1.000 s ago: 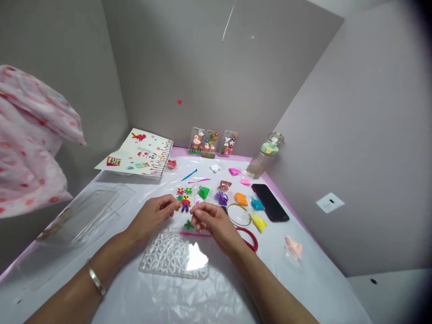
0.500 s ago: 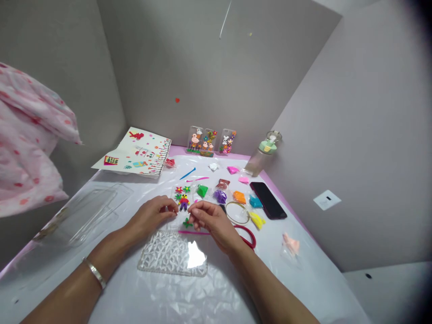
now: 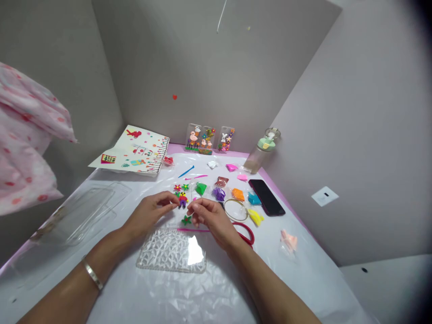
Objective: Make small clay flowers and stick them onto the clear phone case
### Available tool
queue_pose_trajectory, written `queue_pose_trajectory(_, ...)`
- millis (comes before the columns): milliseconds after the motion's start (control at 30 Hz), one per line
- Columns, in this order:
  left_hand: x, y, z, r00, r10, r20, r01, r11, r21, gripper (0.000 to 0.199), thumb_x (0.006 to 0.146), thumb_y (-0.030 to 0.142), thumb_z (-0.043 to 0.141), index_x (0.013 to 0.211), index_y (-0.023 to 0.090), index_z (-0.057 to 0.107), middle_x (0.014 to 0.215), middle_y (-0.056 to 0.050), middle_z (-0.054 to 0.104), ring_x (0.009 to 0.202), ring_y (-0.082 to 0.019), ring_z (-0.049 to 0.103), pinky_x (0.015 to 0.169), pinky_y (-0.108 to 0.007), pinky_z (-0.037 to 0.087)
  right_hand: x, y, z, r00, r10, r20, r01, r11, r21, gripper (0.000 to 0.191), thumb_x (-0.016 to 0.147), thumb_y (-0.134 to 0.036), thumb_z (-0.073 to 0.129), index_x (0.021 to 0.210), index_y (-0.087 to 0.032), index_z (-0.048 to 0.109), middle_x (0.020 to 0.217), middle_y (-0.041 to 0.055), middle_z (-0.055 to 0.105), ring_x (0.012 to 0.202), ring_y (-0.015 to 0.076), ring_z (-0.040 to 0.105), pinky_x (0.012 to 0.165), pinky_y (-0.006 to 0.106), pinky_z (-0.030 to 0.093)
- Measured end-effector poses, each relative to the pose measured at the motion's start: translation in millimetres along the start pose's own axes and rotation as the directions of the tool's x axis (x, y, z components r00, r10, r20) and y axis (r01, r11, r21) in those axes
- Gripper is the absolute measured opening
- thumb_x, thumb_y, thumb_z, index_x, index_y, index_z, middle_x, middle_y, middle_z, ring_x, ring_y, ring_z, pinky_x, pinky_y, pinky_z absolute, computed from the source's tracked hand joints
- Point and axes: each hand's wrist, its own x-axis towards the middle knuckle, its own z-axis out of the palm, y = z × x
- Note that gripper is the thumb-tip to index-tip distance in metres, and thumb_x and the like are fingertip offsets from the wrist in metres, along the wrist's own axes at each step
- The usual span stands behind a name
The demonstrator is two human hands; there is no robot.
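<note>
Stretching from near to far, the white-covered surface (image 3: 303, 270) carries work that seems partly done. On its near side lies a clear patterned case (image 3: 165, 252) with no decoration visible on it, so that piece looks undecorated. Just beyond it, the left hand (image 3: 162, 203) and right hand (image 3: 209, 216) face each other, fingers bent and thumbs close to the fingertips; whether either grips anything, I cannot tell. At the far edge stand three smaller clear cases (image 3: 193, 137), which look finished, with birds, a rabbit and flowers. Wrapped coloured lumps (image 3: 218, 194) lie right of centre. Between and beyond the hands, a small figure (image 3: 182, 199) looks nearly complete, with red and green flowers (image 3: 177, 187) beside it. As for what is hard to see, a spotted cloth (image 3: 30, 144) is cut off at left, a red loop (image 3: 248, 234) is partly hidden by the right hand, and the figure's finer details are too small to read.
</note>
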Motion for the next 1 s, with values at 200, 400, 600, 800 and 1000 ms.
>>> queue_pose_trajectory(200,-8.5,15.0,12.6,0.997,0.066,-0.047,-0.068,0.996,-0.056,0.016,0.089,0.036,0.063,0.095,0.023,0.069,0.095,-0.003,0.071,0.091,-0.021,0.065,0.085,-0.034,0.046,1.4,0.9,0.0,0.997,-0.035,-0.072,0.025,0.991,-0.133,0.015,0.079,-0.03,0.073,0.083,-0.016,0.073,0.069,-0.0015,0.063,0.056,0.0085,0.052,0.058,0.023,0.039)
queue_pose_trajectory(400,-9.6,15.5,18.5,0.987,0.16,0.0,-0.16,0.987,-0.026,0.014,0.091,0.032,0.061,0.093,0.021,0.07,0.095,-0.003,0.069,0.093,-0.02,0.065,0.085,-0.033,0.048,-0.2,-1.6,3.9,0.999,-0.003,-0.036,-0.004,0.98,-0.198,0.022,0.077,-0.035,0.073,0.08,-0.014,0.073,0.06,-0.0031,0.059,0.052,0.0082,0.047,0.054,0.022,0.035)
queue_pose_trajectory(600,-11.5,13.6,20.7,0.969,0.247,0.021,-0.248,0.968,0.037,0.012,0.093,0.026,0.058,0.095,0.021,0.069,0.095,-0.003,0.067,0.091,-0.019,0.064,0.084,-0.032,0.049,1.8,3.1,4.4,0.997,0.027,-0.079,-0.04,0.986,-0.163,0.021,0.072,-0.034,0.074,0.076,-0.015,0.067,0.058,-0.0043,0.057,0.049,0.0074,0.045,0.05,0.021,0.032)
queue_pose_trajectory(800,-13.3,7.7,26.3,0.922,0.385,0.037,-0.386,0.911,0.145,0.012,0.094,0.017,0.054,0.098,0.02,0.064,0.094,-0.003,0.065,0.091,-0.018,0.062,0.082,-0.033,0.048,2.4,4.1,4.3,0.998,0.028,-0.06,-0.041,0.976,-0.212,0.015,0.071,-0.03,0.067,0.071,-0.015,0.062,0.055,-0.005,0.053,0.048,0.0074,0.042,0.049,0.021,0.031)
queue_pose_trajectory(1000,-15.9,6.6,28.7,0.911,0.412,0.036,-0.411,0.894,0.179,0.011,0.092,0.014,0.052,0.094,0.021,0.061,0.09,-0.002,0.062,0.085,-0.017,0.06,0.077,-0.031,0.047,-0.3,1.1,4.2,0.999,0.049,-0.003,-0.049,0.966,-0.255,0.014,0.075,-0.029,0.064,0.07,-0.017,0.058,0.055,-0.0059,0.05,0.049,0.0077,0.04,0.049,0.021,0.03)
